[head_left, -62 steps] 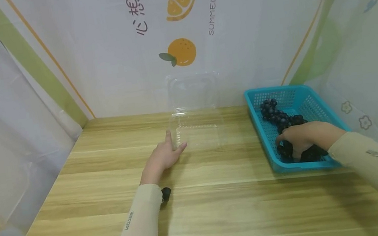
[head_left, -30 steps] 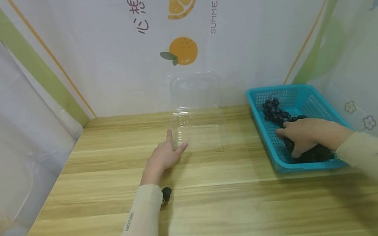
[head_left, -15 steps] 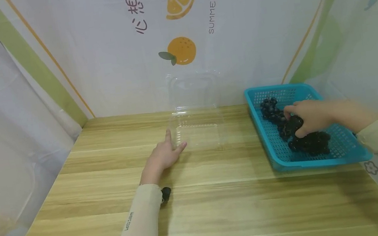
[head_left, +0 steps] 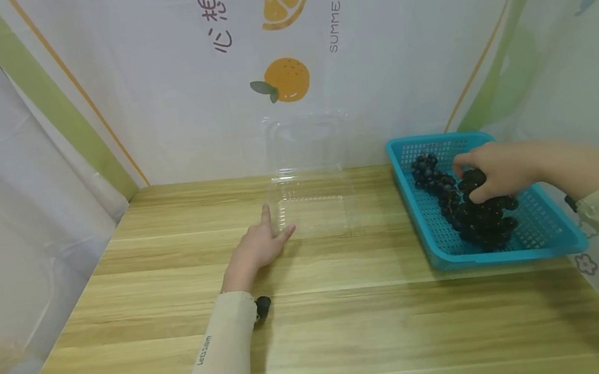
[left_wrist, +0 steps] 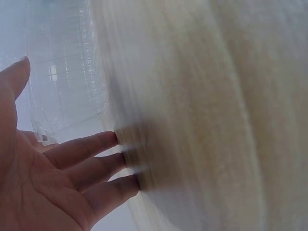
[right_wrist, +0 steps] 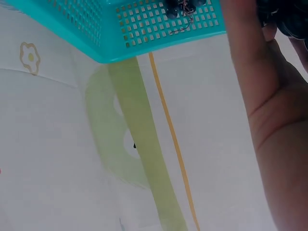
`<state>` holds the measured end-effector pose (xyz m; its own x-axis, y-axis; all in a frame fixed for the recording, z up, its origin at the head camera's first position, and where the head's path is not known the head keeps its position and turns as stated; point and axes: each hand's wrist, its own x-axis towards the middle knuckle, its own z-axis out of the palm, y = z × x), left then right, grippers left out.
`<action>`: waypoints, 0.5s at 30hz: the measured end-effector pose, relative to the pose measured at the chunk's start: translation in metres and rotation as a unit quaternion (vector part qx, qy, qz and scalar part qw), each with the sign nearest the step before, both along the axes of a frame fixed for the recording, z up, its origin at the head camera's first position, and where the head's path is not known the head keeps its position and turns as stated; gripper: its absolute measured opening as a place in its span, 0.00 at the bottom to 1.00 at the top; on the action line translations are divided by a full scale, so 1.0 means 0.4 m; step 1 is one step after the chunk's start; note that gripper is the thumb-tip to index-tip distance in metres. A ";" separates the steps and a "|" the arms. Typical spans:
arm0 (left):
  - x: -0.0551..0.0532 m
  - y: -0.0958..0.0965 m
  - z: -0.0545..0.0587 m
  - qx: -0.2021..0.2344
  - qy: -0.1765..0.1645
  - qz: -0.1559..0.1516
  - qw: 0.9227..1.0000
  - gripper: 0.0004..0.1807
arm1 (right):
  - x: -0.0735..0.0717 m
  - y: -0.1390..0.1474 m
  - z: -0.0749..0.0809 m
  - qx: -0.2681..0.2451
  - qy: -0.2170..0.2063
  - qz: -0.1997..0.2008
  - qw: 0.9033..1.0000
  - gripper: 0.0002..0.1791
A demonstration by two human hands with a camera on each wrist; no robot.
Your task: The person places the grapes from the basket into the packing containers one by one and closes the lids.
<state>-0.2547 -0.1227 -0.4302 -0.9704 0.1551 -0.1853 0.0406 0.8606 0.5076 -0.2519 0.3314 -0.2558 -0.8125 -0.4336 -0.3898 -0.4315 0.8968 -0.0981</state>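
In the head view my right hand (head_left: 495, 172) is over the blue basket (head_left: 432, 251), thumb and fingers gripping part of a bunch of dark grapes (head_left: 483, 225). More dark grapes (head_left: 427, 172) lie along the basket's left side. In the right wrist view, dark grapes (right_wrist: 291, 19) show past the hand at the upper right. My left hand (head_left: 258, 247) lies beside the clear plastic container (head_left: 315, 213), index finger and thumb spread along its near left corner. The left wrist view shows the other fingers (left_wrist: 103, 192) extended to the wooden tabletop.
The container's clear lid (head_left: 306, 141) stands raised against the white printed curtain (head_left: 385, 60) at the back. The wooden table (head_left: 354, 332) reaches toward me, with curtains on both sides. A dark round object (head_left: 263, 308) sits at the left wrist.
My right hand has shifted from low in the basket up and toward its back right, now gripping grapes as the bunch changes position. The left hand has stayed in place.
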 end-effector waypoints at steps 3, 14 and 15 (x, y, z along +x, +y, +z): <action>0.000 -0.001 0.001 0.003 -0.003 -0.001 1.000 0.55 | -0.001 0.000 0.004 0.001 0.009 0.000 1.000 0.26; -0.002 -0.003 -0.005 0.008 -0.006 0.002 1.000 0.56 | -0.004 -0.009 0.051 0.009 0.056 -0.003 0.998 0.26; -0.002 -0.004 -0.005 0.008 -0.006 0.003 1.000 0.56 | -0.005 -0.011 0.057 0.009 0.062 -0.003 0.998 0.26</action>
<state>-0.2555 -0.1241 -0.4322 -0.9691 0.1527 -0.1939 0.0297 0.8521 0.5225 -0.2537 0.3268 -0.2331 -0.8579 -0.4216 -0.2937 -0.4331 0.9009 -0.0283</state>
